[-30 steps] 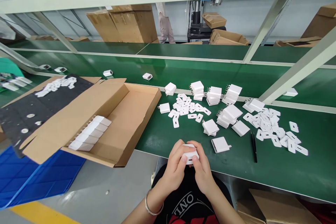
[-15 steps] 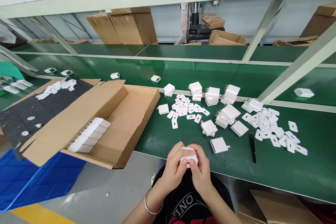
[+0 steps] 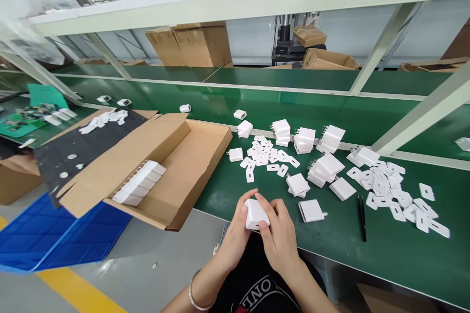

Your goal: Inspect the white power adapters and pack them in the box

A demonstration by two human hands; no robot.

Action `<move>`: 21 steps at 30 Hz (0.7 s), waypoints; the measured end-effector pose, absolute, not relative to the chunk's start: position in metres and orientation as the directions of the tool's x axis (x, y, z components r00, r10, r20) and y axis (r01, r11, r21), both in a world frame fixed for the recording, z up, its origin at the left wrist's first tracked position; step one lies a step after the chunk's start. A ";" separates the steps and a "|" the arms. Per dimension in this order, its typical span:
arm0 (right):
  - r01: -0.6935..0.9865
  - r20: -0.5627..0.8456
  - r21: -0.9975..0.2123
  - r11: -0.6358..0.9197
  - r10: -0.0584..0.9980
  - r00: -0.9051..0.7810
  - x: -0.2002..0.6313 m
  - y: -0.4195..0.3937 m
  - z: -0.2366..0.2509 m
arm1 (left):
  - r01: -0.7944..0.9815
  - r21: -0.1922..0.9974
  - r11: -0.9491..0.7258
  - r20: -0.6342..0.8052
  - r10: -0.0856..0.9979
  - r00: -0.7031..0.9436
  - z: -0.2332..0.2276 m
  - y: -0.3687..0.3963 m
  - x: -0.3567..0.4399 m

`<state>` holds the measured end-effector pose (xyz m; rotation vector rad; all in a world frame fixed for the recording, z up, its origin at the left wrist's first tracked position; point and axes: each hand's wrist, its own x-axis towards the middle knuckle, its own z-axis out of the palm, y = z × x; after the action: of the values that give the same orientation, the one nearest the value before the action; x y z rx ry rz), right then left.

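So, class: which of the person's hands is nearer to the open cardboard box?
Left. The left hand is on the side of the white charger facing the cardboard box; the right hand holds the charger's far side.

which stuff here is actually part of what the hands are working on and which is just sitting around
In hand: white charger, held by left hand and right hand; loose chargers; white tabs; cardboard box.

Lying about: tweezers; blue sheet; far cartons.
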<state>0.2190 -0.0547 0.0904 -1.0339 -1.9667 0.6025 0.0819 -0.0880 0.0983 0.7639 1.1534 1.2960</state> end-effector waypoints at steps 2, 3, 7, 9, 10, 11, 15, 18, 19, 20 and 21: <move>0.438 0.432 -0.709 0.552 0.832 -0.348 0.222 -0.057 0.092 | -0.286 0.948 0.137 -0.168 0.982 -0.090 0.110 -0.083 0.061; 0.427 0.445 -0.715 0.554 0.831 -0.333 0.225 -0.059 0.093 | -0.220 0.972 0.084 -0.111 0.987 -0.113 0.117 -0.080 0.045; 0.481 0.564 -0.684 0.549 0.815 -0.129 0.257 -0.060 0.089 | 0.448 0.887 -0.112 0.297 0.882 -0.367 0.142 -0.052 -0.053; 0.569 0.613 -0.642 0.514 0.790 -0.023 0.282 -0.056 0.085 | 0.757 0.652 0.033 0.404 0.830 -0.384 0.149 -0.033 -0.109; 0.615 0.625 -0.623 0.483 0.780 0.020 0.295 -0.053 0.084 | 0.832 0.542 0.117 0.407 0.830 -0.382 0.151 -0.023 -0.136; 0.661 0.628 -0.608 0.441 0.776 0.059 0.307 -0.049 0.083 | 0.877 0.435 0.203 0.381 0.842 -0.383 0.151 -0.013 -0.159; 0.799 0.555 -0.558 0.225 0.817 0.158 0.350 -0.040 0.079 | 0.929 0.077 0.363 0.206 0.905 -0.371 0.138 0.010 -0.219; 0.838 0.511 -0.527 0.145 0.841 0.176 0.371 -0.039 0.070 | 0.927 0.000 0.374 0.179 0.912 -0.368 0.126 0.014 -0.236; 0.845 0.514 -0.514 0.150 0.842 0.163 0.376 -0.039 0.065 | 0.927 -0.025 0.373 0.179 0.914 -0.363 0.123 0.013 -0.239; 0.851 0.520 -0.498 0.167 0.843 0.140 0.381 -0.040 0.060 | 0.930 -0.047 0.365 0.182 0.918 -0.351 0.120 0.012 -0.242; 0.857 0.527 -0.479 0.188 0.843 0.110 0.386 -0.040 0.055 | 0.933 -0.067 0.352 0.185 0.924 -0.335 0.118 0.010 -0.245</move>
<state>0.3855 -0.0402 0.0551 -1.6226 -1.6986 -0.0242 -0.2448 0.0100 0.1183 1.9038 2.7349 0.0854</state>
